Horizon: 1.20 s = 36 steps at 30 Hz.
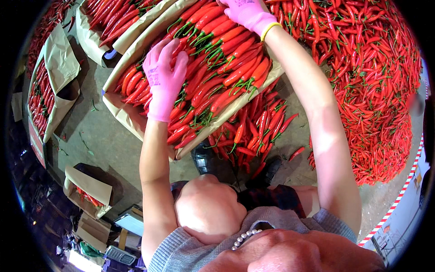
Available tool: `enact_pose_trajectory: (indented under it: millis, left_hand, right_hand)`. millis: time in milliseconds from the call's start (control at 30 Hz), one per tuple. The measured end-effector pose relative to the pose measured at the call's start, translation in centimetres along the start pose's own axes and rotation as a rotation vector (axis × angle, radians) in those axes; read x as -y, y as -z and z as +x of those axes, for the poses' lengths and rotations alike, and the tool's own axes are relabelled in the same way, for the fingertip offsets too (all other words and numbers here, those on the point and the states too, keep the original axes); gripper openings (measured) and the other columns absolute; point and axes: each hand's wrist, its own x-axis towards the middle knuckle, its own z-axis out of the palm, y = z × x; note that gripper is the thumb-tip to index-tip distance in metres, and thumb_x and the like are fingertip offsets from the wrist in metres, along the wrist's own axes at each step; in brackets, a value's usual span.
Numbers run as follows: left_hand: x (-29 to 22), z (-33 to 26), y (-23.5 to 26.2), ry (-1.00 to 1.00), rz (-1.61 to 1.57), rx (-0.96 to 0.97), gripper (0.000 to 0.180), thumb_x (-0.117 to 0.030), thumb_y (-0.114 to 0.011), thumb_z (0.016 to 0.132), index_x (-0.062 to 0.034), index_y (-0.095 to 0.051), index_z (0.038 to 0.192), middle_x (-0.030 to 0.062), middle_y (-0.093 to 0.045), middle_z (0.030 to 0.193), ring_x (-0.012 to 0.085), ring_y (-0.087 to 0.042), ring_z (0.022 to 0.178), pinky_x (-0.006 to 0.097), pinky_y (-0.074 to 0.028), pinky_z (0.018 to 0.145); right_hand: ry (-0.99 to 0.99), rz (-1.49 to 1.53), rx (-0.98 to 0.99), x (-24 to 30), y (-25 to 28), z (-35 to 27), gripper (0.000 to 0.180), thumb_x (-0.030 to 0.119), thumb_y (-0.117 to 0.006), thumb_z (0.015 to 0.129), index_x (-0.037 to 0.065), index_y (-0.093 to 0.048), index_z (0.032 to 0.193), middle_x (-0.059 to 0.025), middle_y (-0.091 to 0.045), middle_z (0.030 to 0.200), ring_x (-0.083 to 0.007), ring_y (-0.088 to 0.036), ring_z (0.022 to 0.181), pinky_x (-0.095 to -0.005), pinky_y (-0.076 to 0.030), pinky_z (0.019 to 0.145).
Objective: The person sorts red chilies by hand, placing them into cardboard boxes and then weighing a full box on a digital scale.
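My left hand [164, 77], in a pink glove, rests on the red chilli peppers [204, 93] in a paper-lined box [124, 115] in front of me. Its fingers and thumb are spread, and no pepper shows in its grasp. Peppers in this box lie in rows with green stems. At the top of the view my right hand [247, 14], in a pink glove with a yellow cuff, reaches over the box's far side. Its fingertips are cut off by the picture's edge, so what they touch or hold is hidden.
A large heap of loose chillies [362, 90] covers the floor at right. More peppers [253, 129] lie between the box and my shoes. Paper-lined boxes [68, 97] of peppers stand at left and far left. A small paper-lined box [88, 190] sits lower left.
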Motion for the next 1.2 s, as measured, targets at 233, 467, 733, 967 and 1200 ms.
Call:
enact_pose_trajectory:
  millis: [233,467,733,967,1200]
  left_hand:
    - [-1.0,-0.8,0.4,0.005,-0.187,-0.074,0.031,-0.010,-0.071,0.083,-0.0062,-0.068,0.114,0.0120,-0.066,0.117,0.0286,-0.061,0.110,0.040,-0.047,0.094]
    - [-4.4,-3.3,0.5,-0.066,-0.215,-0.013,0.025,-0.009,-0.072,0.081,-0.0077,-0.071,0.106,0.0085,-0.069,0.099,0.0265,-0.064,0.094,0.039,-0.047,0.085]
    - [-5.5,-3.2,-2.3,0.072,0.205,0.571,0.034,-0.041,-0.062,0.090,-0.0122,-0.073,0.103,0.0139,-0.071,0.089,0.0341,-0.068,0.085,0.046,-0.052,0.074]
    - [-7.8,-1.6,-4.3,0.088,0.145,0.569,0.028,-0.039,-0.063,0.090,-0.0130,-0.072,0.095,0.0134,-0.070,0.084,0.0333,-0.068,0.079,0.046,-0.052,0.071]
    - [-7.6,-4.6,-0.3,0.142,0.111,0.665,0.029,-0.037,-0.065,0.088,-0.0125,-0.074,0.101,0.0137,-0.072,0.088,0.0334,-0.069,0.081,0.043,-0.053,0.072]
  right_hand:
    - [-0.533,0.610,0.099,-0.2,2.8,-1.8,0.021,0.009,-0.060,0.083,0.005,-0.065,0.103,-0.0151,-0.063,0.111,-0.0271,-0.061,0.104,-0.0386,-0.048,0.087]
    - [-0.145,0.328,0.069,-0.8,1.6,-15.2,0.019,0.004,-0.060,0.078,0.005,-0.056,0.096,-0.0120,-0.059,0.090,-0.0304,-0.063,0.083,-0.0368,-0.051,0.075]
    - [-0.109,0.297,0.092,-0.2,0.5,-17.9,0.017,0.005,-0.058,0.081,0.005,-0.052,0.096,-0.0132,-0.058,0.093,-0.0353,-0.061,0.085,-0.0414,-0.050,0.074]
    - [-0.198,0.273,0.080,-1.2,0.4,-18.0,0.017,0.004,-0.058,0.082,0.004,-0.056,0.099,-0.0128,-0.061,0.095,-0.0331,-0.063,0.085,-0.0394,-0.051,0.076]
    - [-0.308,0.365,0.143,-0.3,2.4,-18.8,0.019,0.014,-0.058,0.088,0.008,-0.062,0.105,-0.0100,-0.065,0.105,-0.0321,-0.065,0.093,-0.0403,-0.053,0.081]
